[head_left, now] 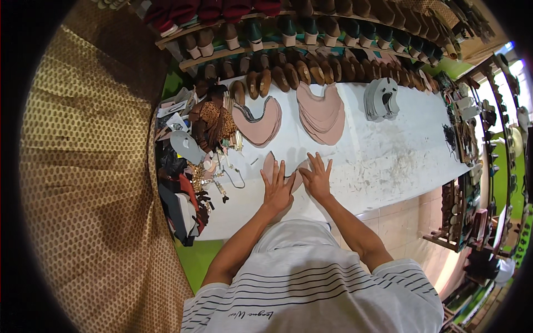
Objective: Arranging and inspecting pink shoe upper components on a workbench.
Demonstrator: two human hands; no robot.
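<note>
On the white table (361, 172) in front of me lies a pink, curved shoe-upper piece (268, 165), partly hidden under my hands. My left hand (277, 187) rests on its left side, fingers stretched out and the thumb pointing toward the middle. Across from it, my right hand (317, 178) touches the right side with its fingers spread. Beyond the hands sit two stacks of pink U-shaped pieces, a left stack (260, 126) with a dark inner edge and a larger middle stack (321, 117). A stack of grey cut pieces (381, 99) stands farther right.
Brown shoes (288, 76) line the table's far edge, below shelves of heeled shoes (288, 36). A pile of scraps, straps and trims (205, 130) crowds the left end. A patterned brown curtain (94, 166) hangs at left; a shoe rack (458, 216) stands at right.
</note>
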